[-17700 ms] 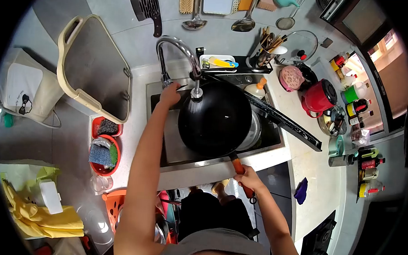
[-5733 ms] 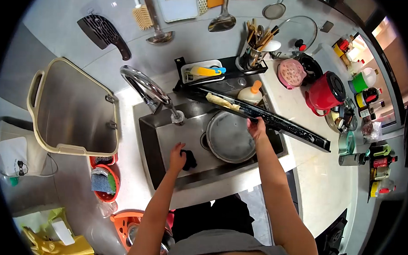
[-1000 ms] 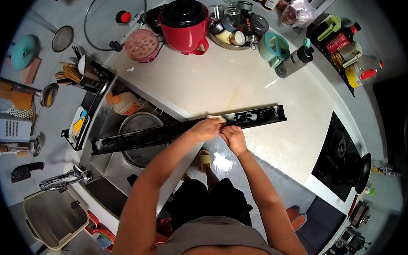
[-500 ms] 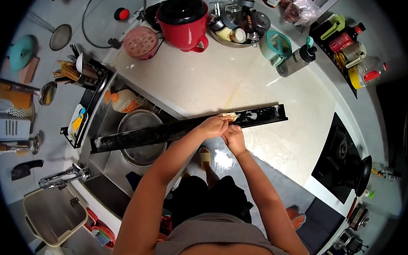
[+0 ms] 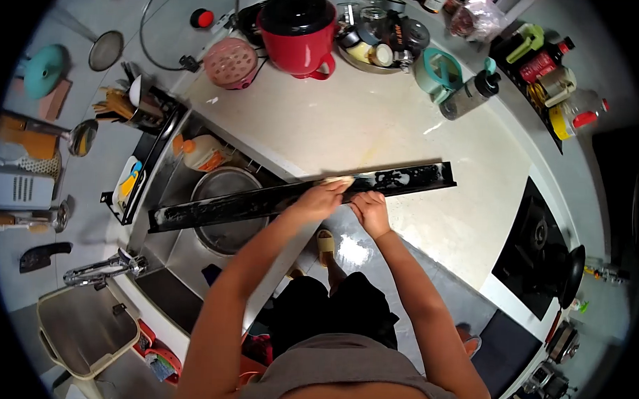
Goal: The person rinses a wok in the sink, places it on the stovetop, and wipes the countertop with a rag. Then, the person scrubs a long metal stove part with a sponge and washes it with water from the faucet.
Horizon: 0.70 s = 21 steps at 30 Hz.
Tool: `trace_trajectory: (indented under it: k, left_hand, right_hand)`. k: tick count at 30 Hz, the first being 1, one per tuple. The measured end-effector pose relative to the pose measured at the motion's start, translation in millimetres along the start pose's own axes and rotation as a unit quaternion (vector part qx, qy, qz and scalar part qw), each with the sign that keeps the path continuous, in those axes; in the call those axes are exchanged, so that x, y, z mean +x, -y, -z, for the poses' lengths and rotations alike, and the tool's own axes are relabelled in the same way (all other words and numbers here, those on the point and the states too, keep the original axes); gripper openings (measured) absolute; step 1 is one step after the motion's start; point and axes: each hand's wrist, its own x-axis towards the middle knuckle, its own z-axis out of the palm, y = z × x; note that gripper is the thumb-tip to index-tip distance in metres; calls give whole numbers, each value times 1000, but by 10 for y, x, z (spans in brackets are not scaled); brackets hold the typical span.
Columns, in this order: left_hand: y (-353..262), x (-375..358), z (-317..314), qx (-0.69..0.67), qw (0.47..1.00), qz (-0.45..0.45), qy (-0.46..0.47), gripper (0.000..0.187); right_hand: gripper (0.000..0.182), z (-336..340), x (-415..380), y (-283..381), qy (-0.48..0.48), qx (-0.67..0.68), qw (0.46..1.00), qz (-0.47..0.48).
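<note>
A long black shallow rail with raised edges (image 5: 412, 178) lies slantwise, its left end over the sink and its right end on the counter. White suds streak its inner face. My left hand (image 5: 321, 201) presses a pale yellowish cloth or sponge (image 5: 340, 181) onto the middle of the rail, fingers closed over it. Just to the right, my right hand (image 5: 370, 210) grips the rail's near edge, thumb and fingers curled round it.
Under the rail's left half, a round steel basin (image 5: 224, 242) and an orange-capped bottle (image 5: 201, 153) sit in the sink. A red lidded pot (image 5: 297, 44), jars and a dark bottle (image 5: 471, 96) line the counter's back. A black hob (image 5: 533, 238) lies right.
My left hand has slid left along the rail with the cloth or sponge. My right hand has shifted slightly right, so the two hands are farther apart. The whole view has moved slightly.
</note>
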Motion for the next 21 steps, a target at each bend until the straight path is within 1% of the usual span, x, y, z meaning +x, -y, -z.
trace_trajectory:
  k: [2,3,4,5,6,7,8,9,10,11,12,14,15,19,20,21]
  left_hand:
    - [-180,359,-132,-85,996,30,17,41]
    - [-261,428,-88,-25,998,40,51,40]
    - [-376,464,45,-67,990,81,89,40]
    - [-224,429,-75,-57,997,11,52,39]
    - [-20,389,-207,-43,997,-58,13,38]
    - [10,347,-197,-14,995,-99,-1,36]
    - [18,324,-224,-20,996,-84,9,35]
    - [-97,316,-149,-27,997,-68,20,35]
    - [-153,333,-108,-32,998,-54,29,35]
    - [-95,340,-167,-55,996,-10,63,36]
    - [-124,414,-175,-42,996,-30,69,37]
    - [-223,565,-239,-21,995,-65,79,37]
    - [-253,713,-340,-23,993,-78,83,38]
    - [-423,1408,-695,-11,985,-130,109,39]
    - [-444,1568,-787,-17,984,-138,115,39]
    - [-555,1719,-767,22,977,-151,150,41]
  right_hand:
    - [11,65,-5,-72,9,24,1000,1]
    - [17,160,-21,-108,-27,85,996,-2]
    - [23,356,-4,-107,-70,81,994,-26]
    - [29,474,-70,-240,-130,-12,986,-103]
    - [35,600,-126,-419,-191,-104,960,-175]
    - [42,658,-166,-626,-265,-163,912,-266]
    - [50,685,-228,-828,-333,-219,846,-355]
    - [57,694,-322,-1069,-290,-138,825,-465]
    - [64,768,-311,-1168,-245,-52,787,-563]
    - [68,810,-336,-1218,-168,-25,787,-593]
    - [62,639,-438,-1429,-209,0,811,-546]
    - [53,466,-525,-1669,-208,104,790,-567]
    - [46,591,-408,-1484,-204,153,782,-568]
    - [46,671,-330,-1349,-212,214,768,-565]
    - [51,667,-321,-1345,-214,207,770,-564]
    - [54,679,-296,-1315,-208,203,766,-574]
